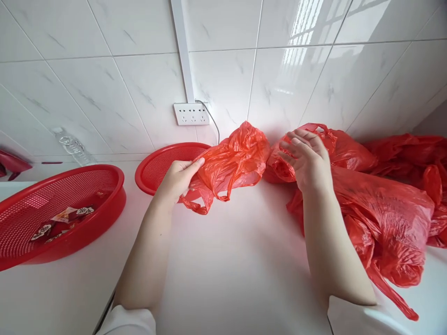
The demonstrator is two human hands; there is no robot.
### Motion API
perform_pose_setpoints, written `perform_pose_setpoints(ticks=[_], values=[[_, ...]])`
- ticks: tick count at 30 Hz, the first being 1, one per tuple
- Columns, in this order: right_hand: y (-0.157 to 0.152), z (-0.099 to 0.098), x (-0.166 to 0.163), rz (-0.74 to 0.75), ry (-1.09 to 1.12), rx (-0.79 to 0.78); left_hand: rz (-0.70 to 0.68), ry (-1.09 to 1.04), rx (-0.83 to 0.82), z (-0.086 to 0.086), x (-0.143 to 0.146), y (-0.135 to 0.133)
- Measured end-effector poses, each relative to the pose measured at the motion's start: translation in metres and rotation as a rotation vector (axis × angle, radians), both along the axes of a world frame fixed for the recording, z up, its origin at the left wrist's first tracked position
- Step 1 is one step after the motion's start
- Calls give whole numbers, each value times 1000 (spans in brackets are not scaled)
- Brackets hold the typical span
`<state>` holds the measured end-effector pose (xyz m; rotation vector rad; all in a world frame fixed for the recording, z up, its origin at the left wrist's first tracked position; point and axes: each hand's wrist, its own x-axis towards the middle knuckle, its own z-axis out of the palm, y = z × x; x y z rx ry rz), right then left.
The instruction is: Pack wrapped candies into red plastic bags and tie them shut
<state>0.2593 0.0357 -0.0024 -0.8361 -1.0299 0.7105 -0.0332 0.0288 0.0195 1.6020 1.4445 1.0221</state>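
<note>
A crumpled red plastic bag is pinched between the thumb and fingers of my left hand, its handles hanging over the white counter. To the right, my right hand is raised with its fingers apart and nothing in it. Behind and beside that hand lie more red plastic bags; a large filled one rests by my right forearm. What the bags contain cannot be made out. Past my left hand, partly hidden by it and the bag, sits a small red mesh basket.
At the left stands a larger red mesh basket with several small wrapped packets inside. A clear plastic bottle is behind it. On the tiled wall is a white power socket with a cable hanging down.
</note>
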Motion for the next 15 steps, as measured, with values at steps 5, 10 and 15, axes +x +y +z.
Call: perform_pose_setpoints(ticks=[5, 10, 15], values=[[-41, 12, -42, 124, -715, 374, -46, -52, 85, -2, 16, -6], [-45, 2, -69, 242, -1134, 332, -191, -44, 52, 4, 22, -15], [-17, -6, -27, 10, -748, 57, -252, 317, -88, 12, -6, -11]])
